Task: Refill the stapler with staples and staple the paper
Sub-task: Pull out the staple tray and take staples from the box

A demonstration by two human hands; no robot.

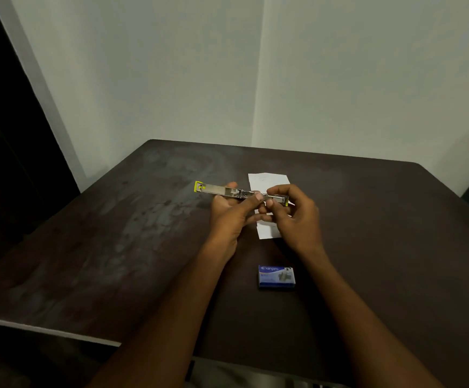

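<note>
Stapler [238, 193]: swung fully open into one long strip, held in the air above the middle of the dark table [381, 247], yellow-tipped end pointing left, metal staple channel to the right. Left hand [229, 212] wrapped around the hinge region from below, thumb laid on top. Right hand [295, 212] pinching at the channel end with thumb and forefinger; whether a strip of staples sits between those fingertips is too small to tell.

Likely trouble: spring pusher snapping forward on a fingertip if let go early; staples seated crooked and jamming; strip breaking and scattering if pinched hard; open halves folding shut mid-load, given the one-handed grip at the hinge.

Plenty of bare tabletop left of the hands and toward the far edge. Near edge close under the forearms, left edge well apart. Paper [267, 228] directly beneath the hands, partly covered by them, easily nudged on lowering. Staple box [276, 277] closed, between the forearms, just beside the right one; liable to be brushed on pulling back.
</note>
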